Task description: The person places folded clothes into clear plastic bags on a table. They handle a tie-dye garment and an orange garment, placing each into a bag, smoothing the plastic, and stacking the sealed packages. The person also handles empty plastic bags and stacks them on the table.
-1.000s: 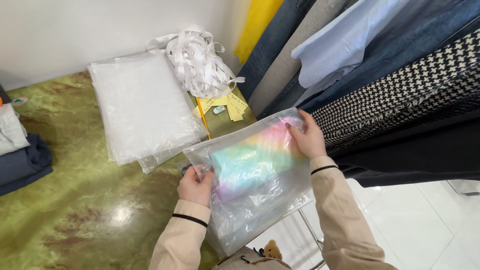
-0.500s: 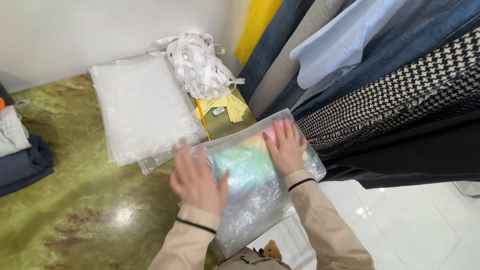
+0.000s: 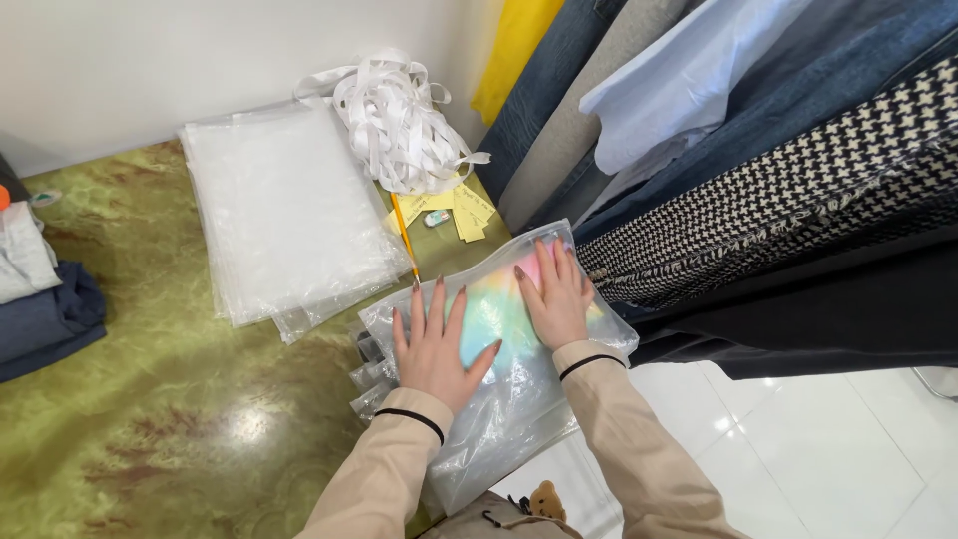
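We're looking down at a glossy green marbled tabletop catching a bright glare, set against a plain white wall. Below right, we see shiny white floor tiles; hanging garments crowd the right side.

Place: a clothing shop's or garment seller's packing corner.
Hanging stock: a row of hanging garments at right, denim, houndstooth and a pale blue shirt.
Packing supplies: a stack of clear plastic bags and white ribbon on the green marbled surface.
Folded stock: folded clothes at left.
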